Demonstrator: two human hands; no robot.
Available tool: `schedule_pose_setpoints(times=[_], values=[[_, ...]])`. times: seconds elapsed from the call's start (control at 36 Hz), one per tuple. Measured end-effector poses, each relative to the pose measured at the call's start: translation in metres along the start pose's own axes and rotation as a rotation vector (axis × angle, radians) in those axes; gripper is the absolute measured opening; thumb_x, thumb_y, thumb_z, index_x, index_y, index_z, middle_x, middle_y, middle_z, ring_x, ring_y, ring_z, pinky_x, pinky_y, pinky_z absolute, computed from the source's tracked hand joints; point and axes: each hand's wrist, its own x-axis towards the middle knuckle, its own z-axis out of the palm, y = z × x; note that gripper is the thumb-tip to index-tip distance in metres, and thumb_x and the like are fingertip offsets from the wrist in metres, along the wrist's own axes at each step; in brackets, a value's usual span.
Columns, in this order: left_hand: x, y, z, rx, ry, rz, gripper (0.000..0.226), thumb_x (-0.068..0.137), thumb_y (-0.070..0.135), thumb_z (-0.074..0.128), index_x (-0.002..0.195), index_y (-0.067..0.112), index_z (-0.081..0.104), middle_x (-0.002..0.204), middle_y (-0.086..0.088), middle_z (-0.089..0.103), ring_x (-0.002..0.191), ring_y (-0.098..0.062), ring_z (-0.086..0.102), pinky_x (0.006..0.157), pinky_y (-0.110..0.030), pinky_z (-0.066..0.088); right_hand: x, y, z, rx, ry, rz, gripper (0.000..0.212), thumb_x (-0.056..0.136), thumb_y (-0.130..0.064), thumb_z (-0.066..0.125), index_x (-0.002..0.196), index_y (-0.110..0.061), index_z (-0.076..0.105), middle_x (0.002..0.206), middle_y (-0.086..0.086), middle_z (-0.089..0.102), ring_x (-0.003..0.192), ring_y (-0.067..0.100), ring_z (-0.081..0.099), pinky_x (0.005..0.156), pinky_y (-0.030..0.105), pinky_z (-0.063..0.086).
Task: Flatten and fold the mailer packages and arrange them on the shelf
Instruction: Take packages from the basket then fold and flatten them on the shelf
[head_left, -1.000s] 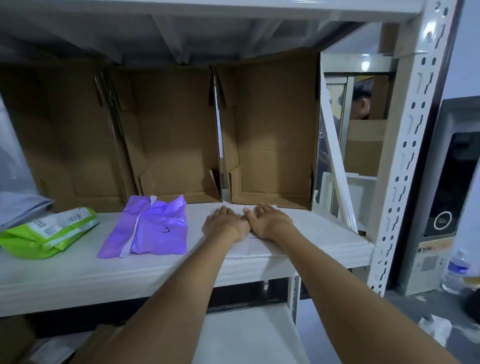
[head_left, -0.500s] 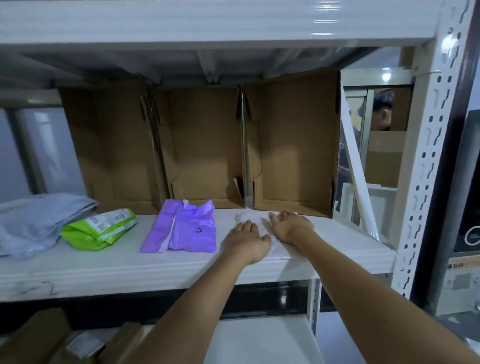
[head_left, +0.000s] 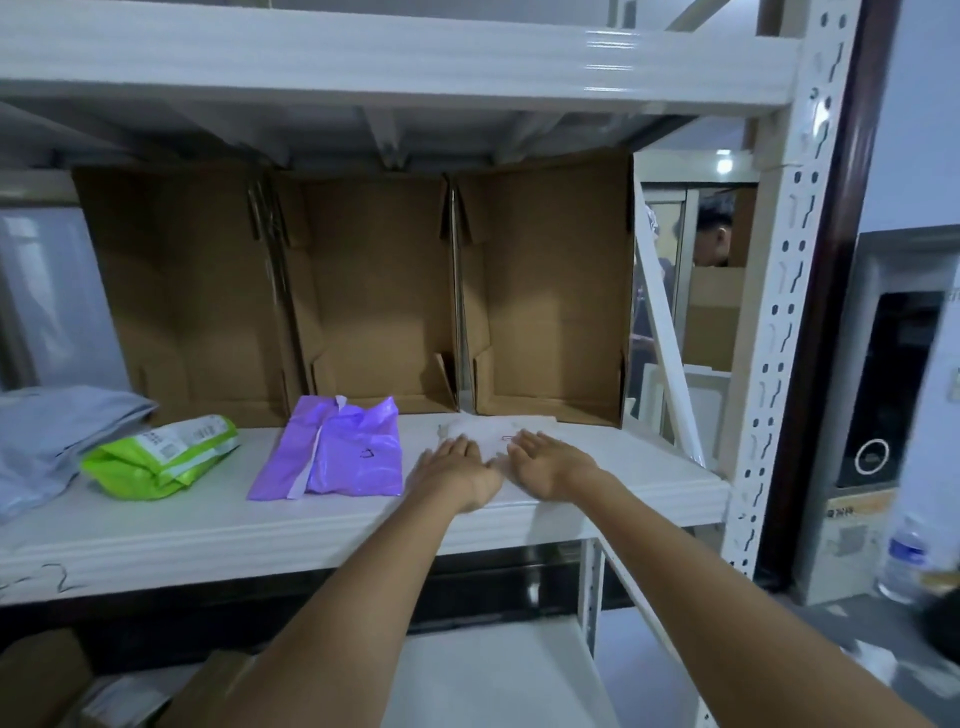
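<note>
A white mailer (head_left: 485, 434) lies flat on the white shelf board (head_left: 208, 525), hard to tell from it. My left hand (head_left: 460, 470) and my right hand (head_left: 550, 462) rest palm down on its near part, fingers spread, side by side. To the left lies a folded purple mailer (head_left: 337, 449). Further left sits a folded green mailer (head_left: 161, 454). A grey mailer (head_left: 47, 441) is heaped at the far left edge.
Three open brown cardboard boxes (head_left: 550, 291) stand on their sides at the back of the shelf. A perforated white upright (head_left: 779, 312) frames the right side. A person stands behind the rack at the right. A water bottle (head_left: 904, 561) stands on the floor.
The camera has tilted up, so the shelf sits lower in view. My hands have slid slightly apart on the white mailer, and both stay flat on it.
</note>
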Motion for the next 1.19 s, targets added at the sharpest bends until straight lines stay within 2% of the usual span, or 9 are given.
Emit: schedule_pose_setpoints(times=[0.31,0.36,0.44,0.56,0.61,0.69,0.75,1.06,1.19], values=[[-0.001,-0.002,-0.002,0.025,-0.015,0.005,0.063,0.099,0.045,0.01,0.154,0.016,0.003,0.162,0.001,-0.005,0.149,-0.016,-0.003,0.121,-0.042,0.002,-0.005,0.005,-0.002,-0.036,-0.001,0.02,0.061,0.103,-0.042,0.01,0.156,-0.011,0.004,0.163,0.004,-0.001,0.15,0.018,-0.002,0.121,0.034,0.001],[0.0,0.001,-0.004,0.045,0.007,-0.009,0.065,0.097,0.046,0.013,0.153,0.015,0.011,0.162,-0.002,0.005,0.148,-0.019,0.006,0.12,-0.042,0.009,-0.002,0.005,-0.004,-0.03,-0.008,0.025,0.062,0.102,-0.044,0.014,0.155,-0.011,0.015,0.163,0.006,0.009,0.15,0.022,0.008,0.121,0.038,0.009],[0.004,0.007,-0.008,-0.016,0.094,-0.045,0.071,0.087,0.054,0.018,0.144,0.015,0.036,0.152,-0.008,0.032,0.139,-0.026,0.03,0.111,-0.043,0.03,0.002,0.004,-0.01,0.001,0.08,0.049,0.056,0.1,-0.043,0.022,0.136,-0.01,0.049,0.146,0.01,0.045,0.131,0.028,0.043,0.109,0.043,0.033],[0.015,0.017,-0.002,-0.075,0.159,-0.003,0.056,0.096,0.042,0.024,0.143,0.014,0.038,0.151,-0.007,0.034,0.139,-0.024,0.03,0.113,-0.04,0.03,-0.002,-0.003,-0.01,0.054,0.365,0.005,0.053,0.103,-0.039,0.021,0.127,-0.009,0.058,0.131,0.013,0.058,0.12,0.029,0.051,0.099,0.038,0.037],[0.018,0.019,0.001,-0.082,0.122,0.037,0.056,0.098,0.038,0.025,0.148,0.014,0.03,0.155,-0.006,0.029,0.141,-0.022,0.029,0.115,-0.04,0.026,0.0,-0.005,-0.004,0.073,0.381,-0.08,0.055,0.104,-0.04,0.019,0.133,-0.009,0.054,0.139,0.012,0.052,0.13,0.027,0.045,0.106,0.037,0.034],[0.021,0.015,0.0,-0.044,0.022,0.095,0.06,0.1,0.042,0.018,0.154,0.017,0.01,0.161,-0.003,0.008,0.148,-0.019,0.01,0.121,-0.039,0.012,0.013,-0.001,0.001,-0.027,0.169,-0.117,0.061,0.103,-0.044,0.009,0.152,-0.013,0.028,0.16,0.007,0.023,0.149,0.023,0.013,0.12,0.04,0.015],[0.023,0.011,0.003,-0.011,-0.012,0.096,0.063,0.099,0.046,0.014,0.154,0.018,0.004,0.162,-0.002,-0.001,0.149,-0.017,0.0,0.121,-0.039,0.007,0.019,0.002,0.003,-0.115,0.072,-0.092,0.064,0.101,-0.049,0.005,0.155,-0.018,0.017,0.163,0.006,0.012,0.15,0.025,0.006,0.121,0.044,0.011],[0.016,0.011,0.002,-0.067,0.016,-0.108,0.072,0.096,0.055,0.009,0.154,0.013,0.003,0.162,-0.001,-0.003,0.149,-0.017,0.001,0.121,-0.037,0.007,0.019,0.004,0.003,-0.043,0.088,0.141,0.078,0.096,-0.06,0.004,0.155,-0.01,0.008,0.163,0.006,0.003,0.151,0.019,0.003,0.122,0.04,0.007],[0.015,0.012,-0.005,-0.044,0.058,-0.123,0.068,0.096,0.054,0.017,0.151,0.015,0.02,0.16,-0.004,0.016,0.144,-0.025,0.022,0.114,-0.041,0.026,0.016,0.004,0.0,-0.047,0.104,0.145,0.078,0.096,-0.06,0.007,0.153,-0.009,0.024,0.161,0.008,0.02,0.148,0.023,0.017,0.121,0.045,0.009]])
